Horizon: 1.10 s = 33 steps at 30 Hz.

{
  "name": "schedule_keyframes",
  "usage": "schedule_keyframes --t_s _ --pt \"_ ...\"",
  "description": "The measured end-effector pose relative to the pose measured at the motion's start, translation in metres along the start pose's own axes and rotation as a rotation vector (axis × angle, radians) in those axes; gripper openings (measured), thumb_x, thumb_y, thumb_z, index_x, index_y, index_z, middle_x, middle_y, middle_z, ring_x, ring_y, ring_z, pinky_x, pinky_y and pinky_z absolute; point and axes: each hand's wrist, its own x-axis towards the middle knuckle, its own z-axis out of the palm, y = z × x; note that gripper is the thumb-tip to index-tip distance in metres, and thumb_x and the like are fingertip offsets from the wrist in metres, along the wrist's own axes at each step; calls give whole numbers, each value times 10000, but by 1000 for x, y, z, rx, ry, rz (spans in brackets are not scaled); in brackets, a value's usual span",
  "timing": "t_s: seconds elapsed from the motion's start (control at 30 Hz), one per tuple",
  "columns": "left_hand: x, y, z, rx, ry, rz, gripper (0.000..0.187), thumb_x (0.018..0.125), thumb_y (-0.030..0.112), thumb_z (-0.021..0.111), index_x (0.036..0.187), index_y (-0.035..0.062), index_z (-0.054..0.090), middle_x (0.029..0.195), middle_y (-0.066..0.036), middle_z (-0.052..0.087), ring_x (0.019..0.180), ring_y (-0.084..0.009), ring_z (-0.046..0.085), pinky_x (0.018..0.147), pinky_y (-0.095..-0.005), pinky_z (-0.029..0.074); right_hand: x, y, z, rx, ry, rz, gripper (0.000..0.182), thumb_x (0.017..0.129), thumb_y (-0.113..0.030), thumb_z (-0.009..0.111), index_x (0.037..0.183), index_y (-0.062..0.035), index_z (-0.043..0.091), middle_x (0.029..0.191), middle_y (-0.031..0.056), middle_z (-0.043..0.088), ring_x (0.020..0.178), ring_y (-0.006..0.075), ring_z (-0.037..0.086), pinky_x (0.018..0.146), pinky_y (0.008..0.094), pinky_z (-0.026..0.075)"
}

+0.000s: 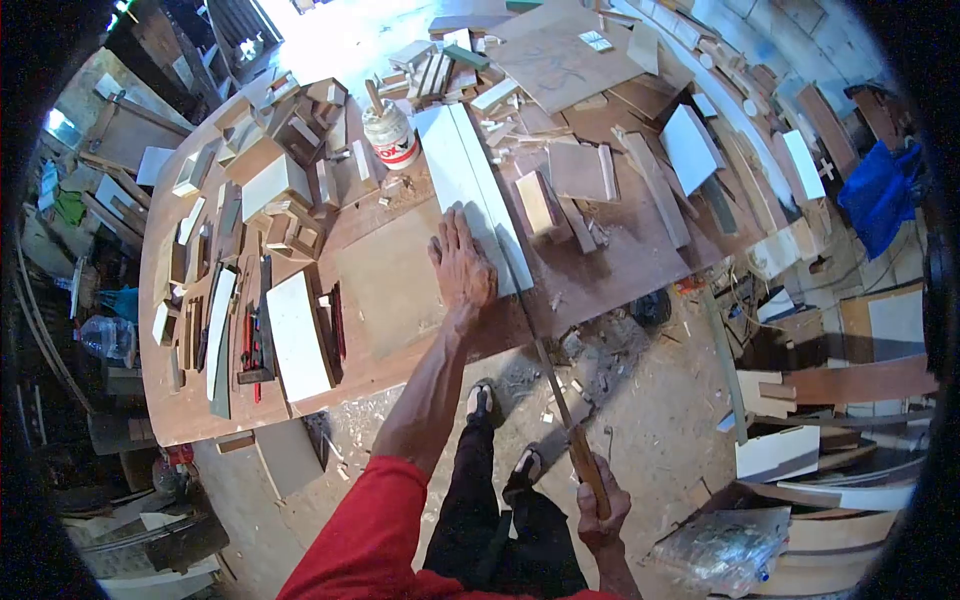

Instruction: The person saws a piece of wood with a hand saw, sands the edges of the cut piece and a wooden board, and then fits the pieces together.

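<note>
My left hand (463, 268) lies flat with its fingers spread on a long white board (470, 190) near the table's front edge. A lengthwise line or gap runs along the board. My right hand (604, 505), below the table edge, is wrapped round the wooden handle of a saw (551, 372). Its thin dark blade reaches up to the board's right side at the near end. A white glue tub (390, 138) with red lettering and sticks in it stands left of the board's far end.
On the table (400, 378) are wooden boxes (275, 185) at left, a hammer (255, 376), a white panel (298, 335), and a wood block (537, 203) right of the board. Offcuts cover the back. Wood pieces and a plastic bag (725, 550) lie at lower right.
</note>
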Motion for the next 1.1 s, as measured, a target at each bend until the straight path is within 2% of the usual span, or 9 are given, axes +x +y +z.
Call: schedule_keyframes --t_s 0.07,0.27,0.37,0.43,0.63,0.73,0.77,0.93,1.1 --pt "2 -2 1 11 5 14 802 779 182 573 1489 51 224 1549 -114 261 1432 -313 233 1143 -521 187 8 -4 7 20 30 -24 525 909 -292 555 1291 66 523 757 67 632 600 114 545 578 281 466" --pt "0 3 -2 40 -69 -29 598 905 136 422 1479 50 277 1553 -107 266 1440 -312 217 1154 -501 168 17 -25 1 15 -18 60 512 920 -326 535 1265 52 551 844 107 679 660 130 598 605 294 486" --pt "0 3 0 56 -65 -33 609 897 183 444 1475 58 300 1565 -106 244 1447 -312 203 1158 -500 159 -12 -11 -10 38 -5 152 501 925 -336 529 1238 53 572 847 104 680 644 128 594 592 297 486" --pt "-3 1 -2 64 -67 19 632 879 222 462 1474 69 312 1572 -107 229 1449 -319 195 1160 -502 151 -2 -8 0 6 75 -83 488 931 -327 525 1214 66 584 866 124 681 642 120 595 593 303 489" --pt "-4 2 -2 92 -86 17 709 811 240 513 1476 89 318 1573 -109 227 1451 -328 185 1162 -503 146 39 -34 13 72 -16 32 516 926 -349 559 1249 53 551 718 73 637 600 121 595 563 292 493" --pt "0 -1 7 125 -58 19 810 739 226 621 1464 44 309 1566 -145 219 1455 -336 163 1164 -499 153 -1 -25 -5 110 21 -7 508 929 -336 549 1287 24 541 774 106 664 662 133 623 612 302 510" --pt "-1 -4 10 122 -51 3 810 739 226 621 1464 44 309 1566 -145 219 1455 -336 163 1164 -499 153 -7 -22 -11 51 1 34 509 933 -316 544 1300 37 530 853 139 683 704 142 641 630 301 512" --pt "-4 -7 11 85 -10 61 782 745 246 604 1451 45 336 1555 -143 249 1447 -339 191 1159 -489 165 30 -45 -5 -5 38 -90 412 939 -232 525 1266 16 564 827 113 655 657 138 558 617 301 472" --pt "-7 -3 11 77 -9 54 796 729 239 612 1450 41 338 1553 -144 253 1445 -341 192 1154 -494 173 34 -55 -9 6 -35 60 413 944 -220 527 1273 27 559 765 91 630 648 131 549 596 298 463"
